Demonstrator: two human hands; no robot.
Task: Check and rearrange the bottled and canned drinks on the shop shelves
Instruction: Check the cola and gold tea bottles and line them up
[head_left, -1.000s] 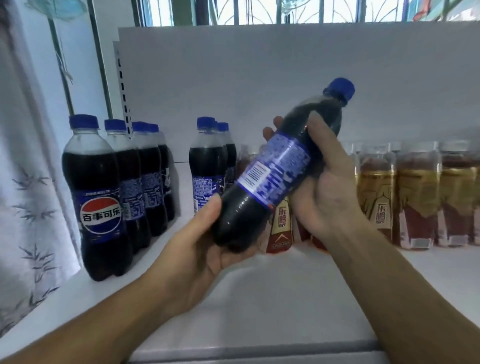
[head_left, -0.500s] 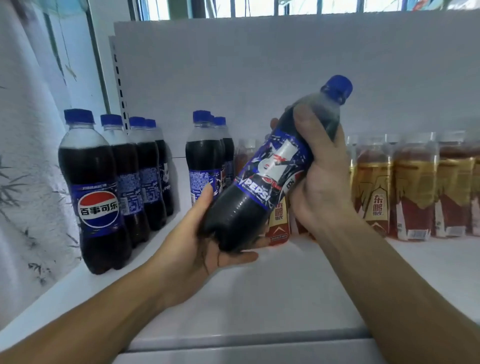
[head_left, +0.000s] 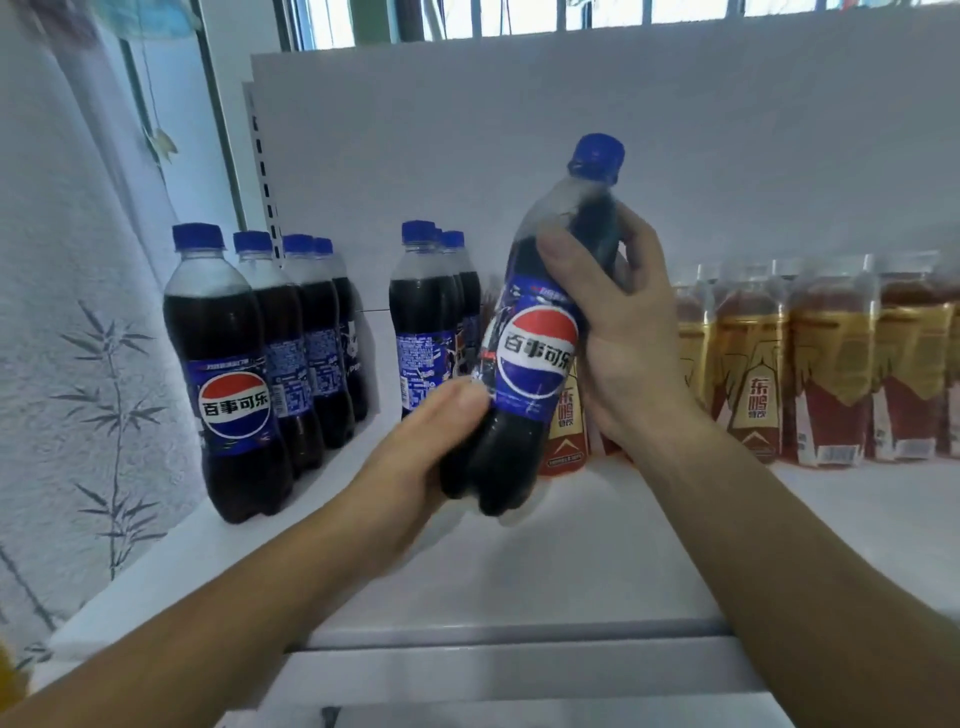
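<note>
I hold a cola bottle (head_left: 535, 358) with a blue cap just above the white shelf (head_left: 571, 561), nearly upright, its round red-white-blue logo facing me. My left hand (head_left: 415, 452) grips its base from the left. My right hand (head_left: 618, 322) wraps its upper body and neck from the right. A row of several matching cola bottles (head_left: 234, 374) stands at the left end of the shelf. A second short row (head_left: 423, 317) stands behind my left hand.
Red-and-gold drink bottles (head_left: 831, 369) line the shelf on the right, partly behind my right wrist. A white back panel (head_left: 571, 130) closes the shelf behind. A curtain with a bamboo print (head_left: 78, 364) hangs at the left. The shelf's front lip (head_left: 509, 636) runs below my arms.
The bottle has been turned about its axis from barcode side to logo side, and tipped from a slant to nearly upright. Both hands stayed on it.
</note>
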